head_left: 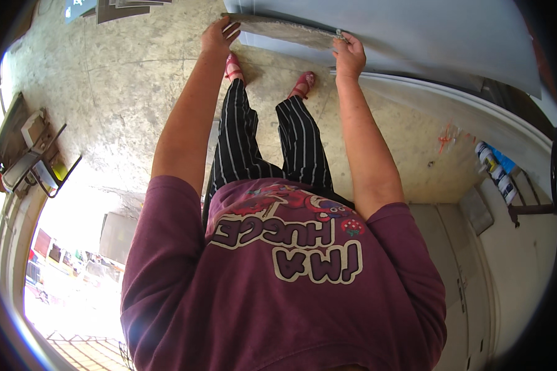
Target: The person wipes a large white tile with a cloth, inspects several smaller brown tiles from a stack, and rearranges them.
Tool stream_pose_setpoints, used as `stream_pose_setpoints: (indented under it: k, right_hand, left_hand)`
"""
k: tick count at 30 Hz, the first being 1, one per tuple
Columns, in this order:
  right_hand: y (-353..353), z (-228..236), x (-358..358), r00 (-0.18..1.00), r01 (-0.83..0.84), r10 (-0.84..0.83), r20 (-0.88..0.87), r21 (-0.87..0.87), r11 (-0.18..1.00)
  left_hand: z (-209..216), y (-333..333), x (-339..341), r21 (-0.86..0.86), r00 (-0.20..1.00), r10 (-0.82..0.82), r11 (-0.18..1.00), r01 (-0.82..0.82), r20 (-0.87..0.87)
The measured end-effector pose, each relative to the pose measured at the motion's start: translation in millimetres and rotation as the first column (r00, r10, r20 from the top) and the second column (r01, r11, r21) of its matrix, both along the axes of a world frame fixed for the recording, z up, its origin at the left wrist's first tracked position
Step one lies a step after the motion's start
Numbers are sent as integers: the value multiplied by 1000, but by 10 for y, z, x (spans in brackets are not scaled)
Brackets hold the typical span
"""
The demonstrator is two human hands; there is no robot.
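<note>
Both arms reach forward, a thin grey cloth-like piece (284, 31) stretched out between the hands. Its upper edge runs dark and nearly straight, while a paler ragged line crosses its face. My left hand (218, 36) grips the left end, thumb and fingers partly spread around the edge. At the other end my right hand (349, 55) pinches the corner, where a small frayed tuft sticks up. Whether the piece is cloth or a thin mat I cannot tell. Just beyond it lies a broad smooth blue-grey panel (427, 37).
Pale, stained concrete floor (130, 80) spreads under my red shoes (302, 85). Dark flat sheets (122, 12) lie at the far left. A metal-framed chair (40, 164) stands on the left. Along the right runs a white-edged panel (414, 89), near white-and-blue rolls or containers (496, 170).
</note>
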State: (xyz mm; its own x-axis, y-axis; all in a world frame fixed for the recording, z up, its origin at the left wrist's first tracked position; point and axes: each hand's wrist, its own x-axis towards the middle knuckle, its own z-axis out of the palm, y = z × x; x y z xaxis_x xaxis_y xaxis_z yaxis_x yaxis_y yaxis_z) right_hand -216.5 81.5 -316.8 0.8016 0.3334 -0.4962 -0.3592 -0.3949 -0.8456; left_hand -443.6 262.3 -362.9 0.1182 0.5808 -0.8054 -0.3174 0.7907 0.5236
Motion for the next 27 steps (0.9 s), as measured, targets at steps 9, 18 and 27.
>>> stream_pose_setpoints:
  k: [9,18,27]
  right_hand:
    - [-707,-247,626,993,100,-92,69,-133,986]
    - [-739,-535,605,999,40,-37,25,-169,985]
    - [-284,-870,-19,997,-79,77,-24,-112,991]
  left_hand:
    - [-138,-741,643,-75,976,-212,974,216,58]
    - [-446,-784,564,-117,980,-196,975,190,-43]
    - [-804,-319,-83,-49,990,-56,998,50,-132]
